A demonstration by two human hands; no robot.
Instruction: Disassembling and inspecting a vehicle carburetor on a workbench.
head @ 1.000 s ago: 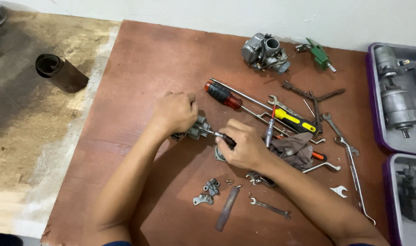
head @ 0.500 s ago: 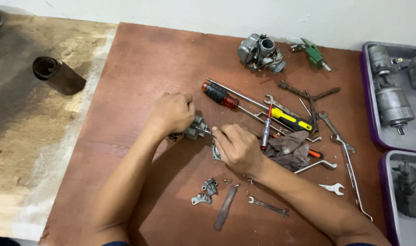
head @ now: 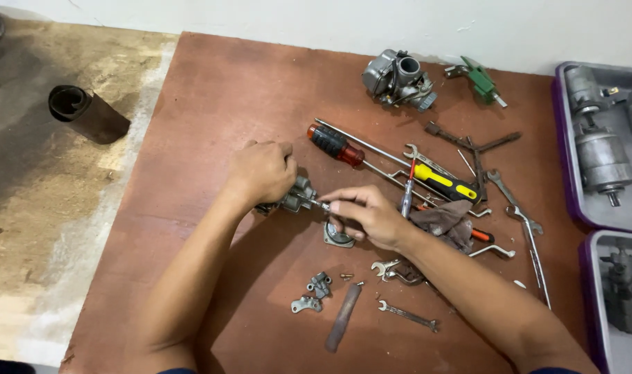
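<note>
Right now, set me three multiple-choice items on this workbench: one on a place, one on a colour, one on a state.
1. Where does the green tool lie?
A. near the wall
B. by the person's elbows
C. in a tray

2. What colour is the handle of the long screwdriver?
A. blue and white
B. red and black
C. all green

3. How is the left hand?
A. flat on the board
B. closed over a small metal part
C. lifted, holding nothing

Key: 1 A, it lies at the far edge; 2 B, red end, black grip; 3 B, fingers wrap the part.
</note>
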